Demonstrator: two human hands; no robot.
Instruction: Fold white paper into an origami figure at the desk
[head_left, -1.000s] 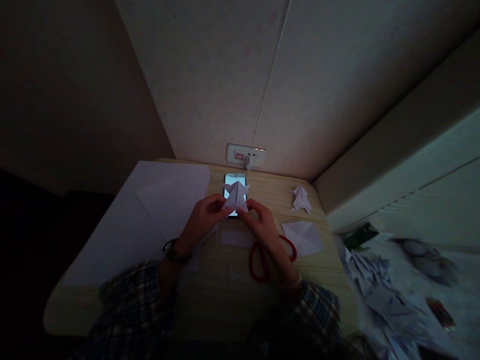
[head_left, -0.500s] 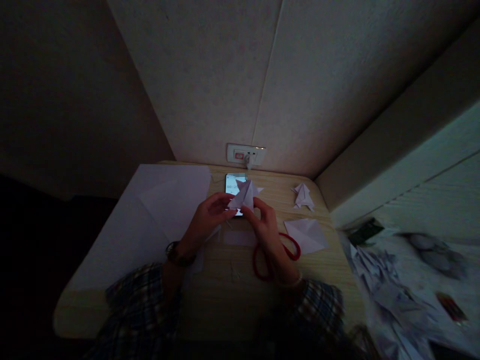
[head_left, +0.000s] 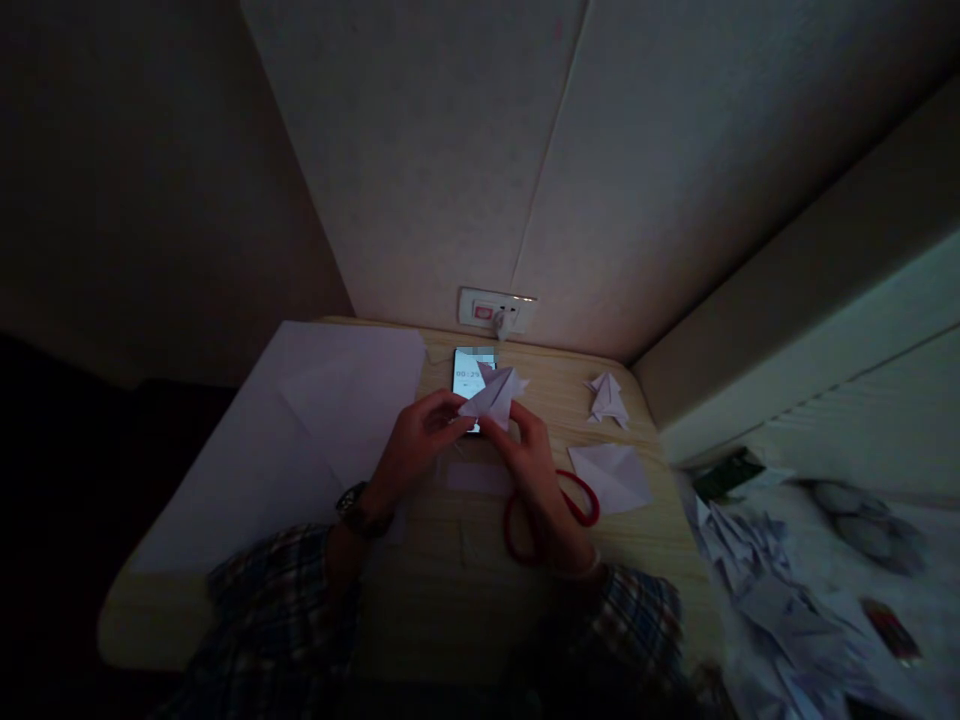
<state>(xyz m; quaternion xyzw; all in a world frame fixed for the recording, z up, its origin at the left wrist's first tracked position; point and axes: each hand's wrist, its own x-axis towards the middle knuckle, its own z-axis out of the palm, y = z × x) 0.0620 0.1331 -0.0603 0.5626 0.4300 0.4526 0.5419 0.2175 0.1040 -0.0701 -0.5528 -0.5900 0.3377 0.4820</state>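
A white origami piece [head_left: 495, 395] with pointed flaps is held up between both hands, over the lower part of a lit phone [head_left: 466, 372]. My left hand [head_left: 424, 430] pinches its lower left corner between thumb and fingers. On the other side my right hand [head_left: 529, 445] grips its lower right edge, the thumb across the front. Beneath the right wrist lie scissors with red handles [head_left: 585, 498], their blades hidden by the hand. A narrow paper strip [head_left: 476, 478] rests on the table between the wrists.
White paper sheets [head_left: 330, 400] cover the table's left side. At the right are a folded paper frog [head_left: 607, 400] and a creased paper square [head_left: 613, 477]. A wall socket [head_left: 496, 310] holds a plug. Crumpled and folded papers [head_left: 787, 610] lie beyond the table's right edge.
The origami piece has turned slightly, its top point now leaning to the right. Both hands keep their grip in nearly the same place. The camera view has shifted a little.
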